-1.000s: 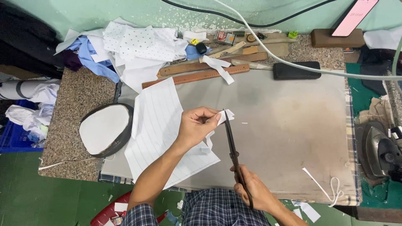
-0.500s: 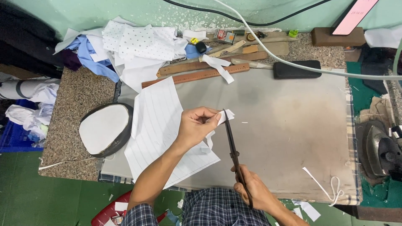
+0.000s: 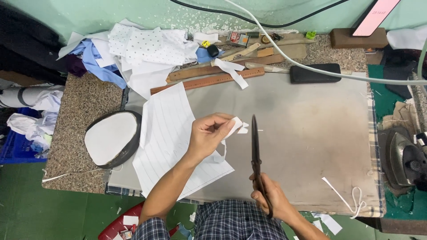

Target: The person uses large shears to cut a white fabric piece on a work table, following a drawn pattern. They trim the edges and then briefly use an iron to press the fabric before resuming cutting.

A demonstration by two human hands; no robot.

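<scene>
1. Scissors (image 3: 256, 155), long and dark, stand nearly upright in the view, handles low near the table's front edge, blades together and pointing away from the person.
2. Closest to the camera, the right hand (image 3: 271, 200) is wrapped through the scissor handles, fingers closed round them, just above the checked cloth of the person's clothing.
3. A little farther on, the left hand (image 3: 209, 135) is curled shut, pinching a small white fabric piece (image 3: 235, 126) between thumb and fingertips; the piece sticks out to the right, just beside the scissor tips, and I cannot tell whether they touch.
4. Under the left forearm lies a striped white fabric sheet (image 3: 171, 133), its near corner overhanging the table's front edge.
5. Left of that sheet, a dark-rimmed oval pad with a white top (image 3: 111, 138) sits on the speckled stone counter, touching the sheet's edge.
6. The grey padded table top (image 3: 311, 133) is bare and wide to the right of the scissors, as far as the iron (image 3: 407, 162) by the right edge.
7. A thin white strip with a looped cord (image 3: 351, 200) lies at the front right corner.
8. Farther back, two wooden rulers (image 3: 213, 78) lie slanted, with a white strip draped over them.
9. At the far left, a heap of white and blue cloth (image 3: 138, 53) crowds the back edge; a white hose (image 3: 320, 71) crosses the far right.
</scene>
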